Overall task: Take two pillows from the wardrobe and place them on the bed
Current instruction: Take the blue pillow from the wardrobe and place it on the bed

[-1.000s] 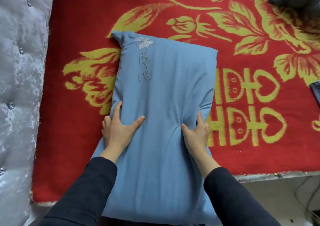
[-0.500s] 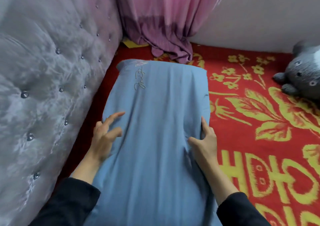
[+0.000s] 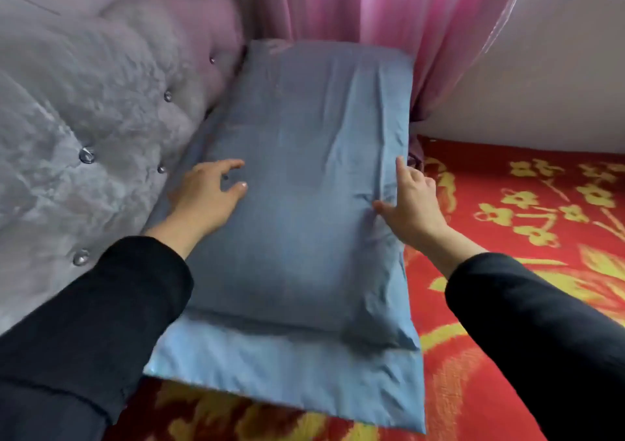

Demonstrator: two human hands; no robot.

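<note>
My right hand pinches the blue pillow at its right edge, my left hand resting relaxed on it beside the headboard.

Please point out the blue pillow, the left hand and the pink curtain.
blue pillow (image 3: 304, 177): head view, top face.
left hand (image 3: 203, 202): head view, its back.
pink curtain (image 3: 355, 7): head view, upper folds.

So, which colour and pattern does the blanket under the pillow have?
The blanket is red with yellow flowers, clearest in the head view beside the blue pillow.
</note>
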